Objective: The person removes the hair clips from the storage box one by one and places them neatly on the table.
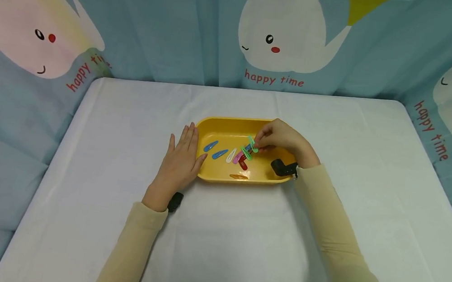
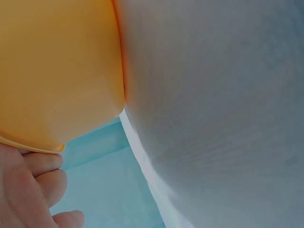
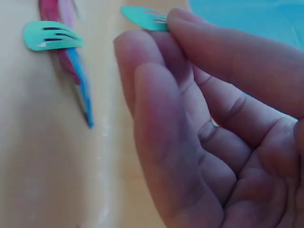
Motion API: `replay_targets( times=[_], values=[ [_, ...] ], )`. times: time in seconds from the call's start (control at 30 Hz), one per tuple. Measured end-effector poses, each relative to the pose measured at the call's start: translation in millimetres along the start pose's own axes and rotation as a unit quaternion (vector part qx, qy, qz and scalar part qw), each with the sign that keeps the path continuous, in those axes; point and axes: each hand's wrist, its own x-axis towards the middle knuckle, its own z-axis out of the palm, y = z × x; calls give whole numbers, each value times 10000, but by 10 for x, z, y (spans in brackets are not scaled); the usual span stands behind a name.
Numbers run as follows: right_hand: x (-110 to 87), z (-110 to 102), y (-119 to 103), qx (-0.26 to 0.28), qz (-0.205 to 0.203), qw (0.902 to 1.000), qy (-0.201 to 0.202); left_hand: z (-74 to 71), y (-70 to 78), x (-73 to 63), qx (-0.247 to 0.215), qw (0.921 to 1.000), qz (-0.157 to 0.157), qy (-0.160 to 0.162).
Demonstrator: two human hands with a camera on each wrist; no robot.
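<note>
Several snap hair clips lie in a yellow tray [image 1: 227, 124]. My right hand [image 1: 285, 140], over the tray, pinches a green hair clip [image 3: 142, 18] between thumb and fingertips. Close below it, another green clip [image 3: 45, 35] lies across a pile with a pink clip [image 1: 237, 157], a red clip [image 1: 243, 163] and a blue one [image 3: 81, 83]. To their left are a white clip [image 1: 231, 155] and two more blue clips [image 1: 219, 154]. An orange clip [image 1: 239, 176] sits near the front wall. My left hand [image 1: 179, 159] rests against the tray's left rim, fingers extended.
A white cloth [image 1: 232, 250] covers the table under the tray. Blue curtains [image 1: 171, 27] with printed whales hang behind and beside it. A black wrist device [image 1: 283, 168] on the right arm overhangs the tray's right end.
</note>
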Motion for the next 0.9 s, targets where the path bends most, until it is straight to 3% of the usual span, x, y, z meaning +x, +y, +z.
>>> replay_targets(
  times=[0.53, 0.73, 0.9],
  values=[
    [-317, -234, 76, 716, -684, 9900, 1008, -23, 0, 10, 35, 10000, 16, -45],
    [-462, -314, 163, 1215, -750, 9789, 1463, -25, -5, 16, -3, 10000, -6, -90],
    [-580, -392, 287, 1605, -963, 9692, 1602, -32, 4, 8, -25, 9999, -23, -127]
  ],
)
